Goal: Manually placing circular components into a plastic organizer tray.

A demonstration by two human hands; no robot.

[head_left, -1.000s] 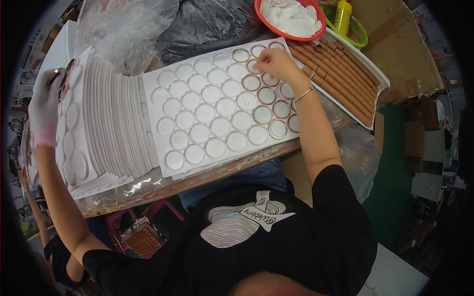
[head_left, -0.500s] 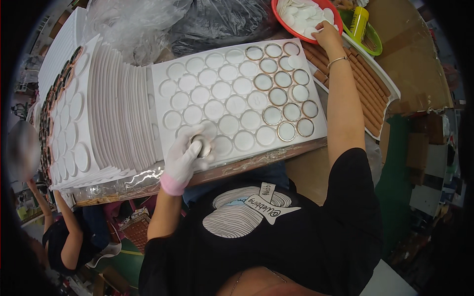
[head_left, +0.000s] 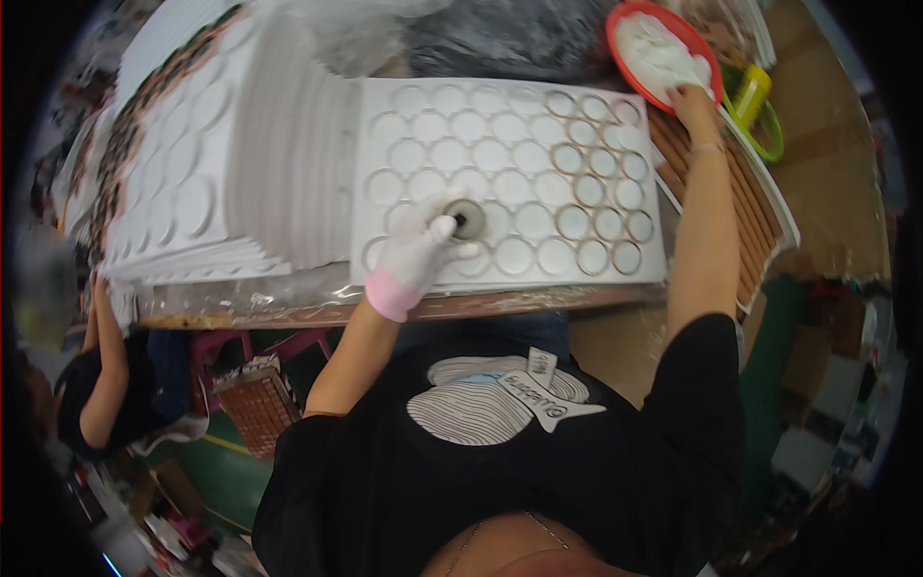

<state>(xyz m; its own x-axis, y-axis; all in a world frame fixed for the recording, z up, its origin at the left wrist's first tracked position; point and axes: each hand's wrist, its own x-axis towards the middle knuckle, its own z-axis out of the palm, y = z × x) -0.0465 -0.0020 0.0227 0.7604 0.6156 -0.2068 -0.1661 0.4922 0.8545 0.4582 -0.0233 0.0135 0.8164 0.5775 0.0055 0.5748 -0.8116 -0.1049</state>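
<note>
My left hand [head_left: 419, 248], in a white glove with a pink cuff, is closed around a round grey metal-looking piece [head_left: 471, 213] with a dark spot in its middle. It hovers over a white tray [head_left: 658, 197] with rows of round recesses. Metal-rimmed rings with pale centres [head_left: 608, 224] fill the tray's right-hand columns. My bare right hand [head_left: 694, 104] reaches into the near edge of a red bowl [head_left: 616, 43] of thin white discs [head_left: 654, 53]. Its fingers are drawn together; whatever they grip is too blurred to make out.
A tall stack of white trays [head_left: 293, 144] stands to the left. Brown cylindrical rolls [head_left: 755, 226] lie in a tray at the right, below a green basket [head_left: 772, 135] with a yellow bottle [head_left: 752, 94]. Dark plastic bags [head_left: 500, 38] lie behind. A co-worker [head_left: 106, 385] is at far left.
The whole view has shifted, with the tray now farther right. My left hand has moved inward over the tray and turned the round piece face up. My right hand stays at the red bowl.
</note>
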